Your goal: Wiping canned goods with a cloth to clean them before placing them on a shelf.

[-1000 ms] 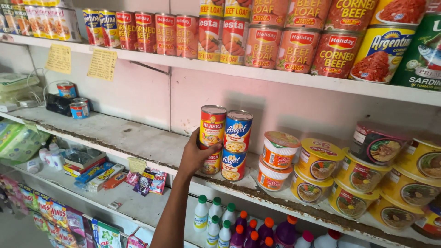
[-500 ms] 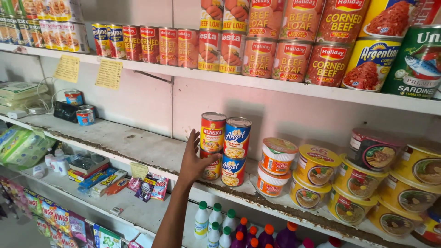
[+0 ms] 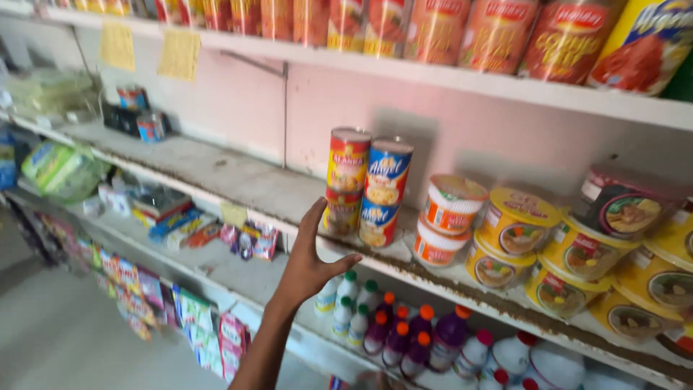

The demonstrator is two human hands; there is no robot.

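Middle shelf, a long white painted board [image 3: 216, 173] with a worn, brownish front edge, carries the goods; a matching upper shelf [image 3: 447, 72] above it bears a row of red-labelled tins [image 3: 433, 29].

Toward the right end of the middle shelf stand stacked yellow-lidded round cups [image 3: 516, 220], and left of them two white-and-orange lidded tubs [image 3: 447, 217], one upon the other.

Near the front edge, just left of the tubs, stand two stacks of cylindrical cans, upright and touching side by side: a red-and-yellow stack of cans [image 3: 346, 180] and a blue-and-yellow stack of cans [image 3: 384, 191], each two cans high.

The left hand [image 3: 310, 263] rises from below the front edge with the arm extended. Its grip is released: fingers straight and pointing up, thumb spread to the right, holding nothing. The fingertips [image 3: 316, 209] lie just beside the lower can of the red-and-yellow stack, at its left; whether they touch it cannot be told. The cans thus stand above and to the right of the palm.

Below, a lower shelf holds small plastic bottles with coloured caps [image 3: 390, 328].
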